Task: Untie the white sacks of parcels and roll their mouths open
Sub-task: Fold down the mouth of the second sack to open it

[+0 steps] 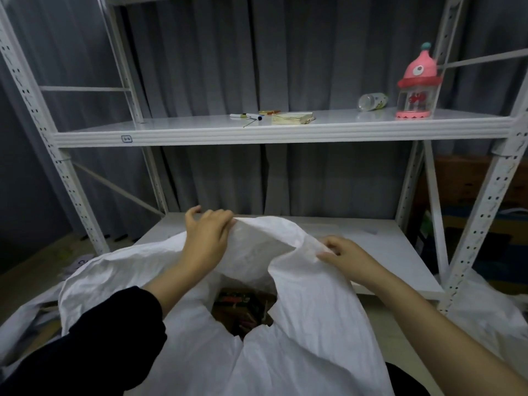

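Head view: a person's left hand [207, 232] curls its fingers over the far rim of a white sack [308, 324], one finger lifted clear, while the right hand [343, 257] pinches the same rim between thumb and fingertips. The sack sits low in front of them, against the rack's bottom shelf [371, 235], its mouth untied and parcels [243, 310] showing inside. The likely risk is the loose fabric slipping from the light right-hand pinch and flopping back over the opening, or an uneven pull tipping the sack.
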